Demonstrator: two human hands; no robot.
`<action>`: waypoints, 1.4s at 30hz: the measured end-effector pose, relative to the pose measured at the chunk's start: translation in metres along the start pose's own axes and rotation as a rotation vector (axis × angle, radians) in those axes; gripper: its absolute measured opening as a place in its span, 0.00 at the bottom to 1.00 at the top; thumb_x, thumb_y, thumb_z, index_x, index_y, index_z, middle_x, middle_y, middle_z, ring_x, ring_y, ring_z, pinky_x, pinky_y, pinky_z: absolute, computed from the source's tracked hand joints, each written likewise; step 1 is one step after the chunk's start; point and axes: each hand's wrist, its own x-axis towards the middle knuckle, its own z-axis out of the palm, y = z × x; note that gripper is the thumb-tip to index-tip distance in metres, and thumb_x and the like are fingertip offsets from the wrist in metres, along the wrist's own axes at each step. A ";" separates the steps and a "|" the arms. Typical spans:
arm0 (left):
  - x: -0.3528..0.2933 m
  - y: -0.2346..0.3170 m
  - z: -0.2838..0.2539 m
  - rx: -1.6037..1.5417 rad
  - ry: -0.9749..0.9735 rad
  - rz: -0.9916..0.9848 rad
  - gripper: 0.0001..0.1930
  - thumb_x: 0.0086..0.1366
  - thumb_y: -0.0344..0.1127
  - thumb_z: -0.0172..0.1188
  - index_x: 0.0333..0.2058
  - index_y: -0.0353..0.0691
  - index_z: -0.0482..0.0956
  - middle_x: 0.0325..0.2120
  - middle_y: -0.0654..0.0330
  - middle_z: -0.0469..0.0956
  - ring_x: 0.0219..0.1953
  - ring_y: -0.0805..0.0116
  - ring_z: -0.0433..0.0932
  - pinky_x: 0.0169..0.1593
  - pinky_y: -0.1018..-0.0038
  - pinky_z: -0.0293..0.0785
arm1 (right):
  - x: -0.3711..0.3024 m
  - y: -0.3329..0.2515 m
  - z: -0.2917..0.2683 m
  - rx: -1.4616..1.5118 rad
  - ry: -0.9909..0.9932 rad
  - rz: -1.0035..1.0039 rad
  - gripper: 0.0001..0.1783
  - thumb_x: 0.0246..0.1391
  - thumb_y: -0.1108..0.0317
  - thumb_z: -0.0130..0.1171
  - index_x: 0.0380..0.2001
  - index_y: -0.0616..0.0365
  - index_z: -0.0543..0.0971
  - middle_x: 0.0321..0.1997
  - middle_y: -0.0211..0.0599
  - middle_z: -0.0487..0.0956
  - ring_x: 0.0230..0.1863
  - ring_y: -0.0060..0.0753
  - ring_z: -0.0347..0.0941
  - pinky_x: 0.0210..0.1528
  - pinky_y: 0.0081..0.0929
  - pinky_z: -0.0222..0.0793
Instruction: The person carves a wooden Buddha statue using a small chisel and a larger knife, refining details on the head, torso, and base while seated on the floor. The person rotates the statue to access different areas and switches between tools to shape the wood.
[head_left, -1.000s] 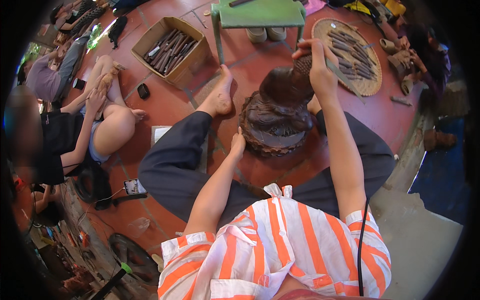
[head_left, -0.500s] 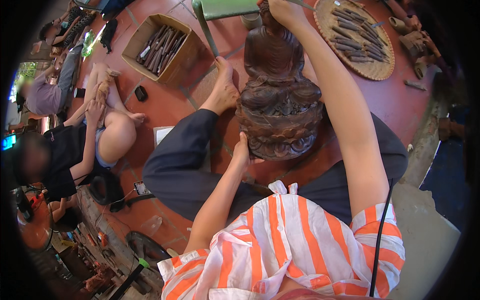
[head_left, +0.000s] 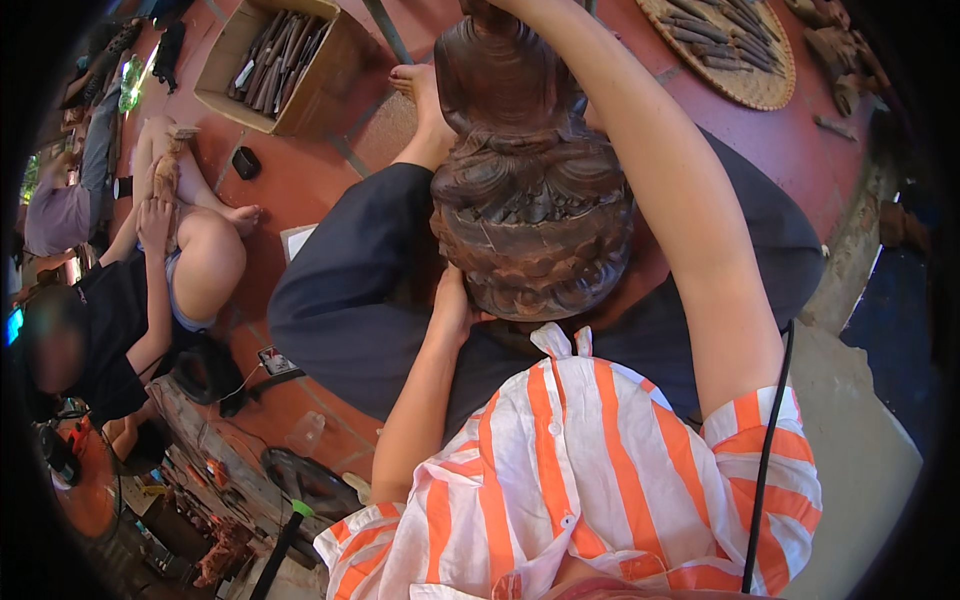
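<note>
A dark brown carved wooden statue (head_left: 530, 200), a seated robed figure on a lotus-like base, stands between my bent legs, tilted a little toward me. My left hand (head_left: 457, 305) holds the lower left of its base, thumb up along the side and fingers tucked beneath, mostly hidden. My right arm reaches far forward along the statue's right side. At the picture's top edge, my right hand (head_left: 515, 5) is at the head end of the statue; most of the hand and the statue's head are cut off.
A cardboard box (head_left: 345, 70) of carving tools stands at far left, and a round woven tray (head_left: 775, 90) with more tools lies at far right. A small black case (head_left: 246, 162) rests on the tiled floor. On the left another person (head_left: 120, 310) sits holding a pale wooden carving (head_left: 170, 172).
The statue has come nearer to me and slightly left, its top tipping out of view. Both hands have moved with it, and the view has shifted so the far things sit higher.
</note>
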 end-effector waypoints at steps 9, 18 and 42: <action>0.016 -0.010 -0.012 -0.004 -0.004 0.136 0.30 0.73 0.57 0.33 0.59 0.38 0.64 0.54 0.53 0.70 0.52 0.58 0.74 0.41 0.58 0.77 | 0.006 0.014 -0.003 -0.068 0.019 0.029 0.24 0.62 0.56 0.40 0.27 0.60 0.79 0.21 0.41 0.80 0.27 0.41 0.78 0.34 0.36 0.71; 0.034 -0.022 -0.028 0.061 0.015 0.167 0.30 0.73 0.57 0.37 0.62 0.40 0.62 0.60 0.54 0.66 0.60 0.56 0.67 0.56 0.51 0.70 | 0.009 0.023 -0.015 0.008 0.069 0.038 0.22 0.62 0.58 0.42 0.25 0.62 0.79 0.19 0.40 0.79 0.23 0.37 0.77 0.30 0.35 0.70; 0.041 -0.027 -0.032 0.194 0.054 0.245 0.32 0.72 0.60 0.36 0.61 0.38 0.64 0.57 0.52 0.69 0.58 0.56 0.70 0.50 0.56 0.75 | 0.012 0.028 -0.011 0.040 0.083 -0.049 0.21 0.63 0.61 0.43 0.24 0.65 0.78 0.19 0.41 0.78 0.24 0.35 0.76 0.29 0.32 0.68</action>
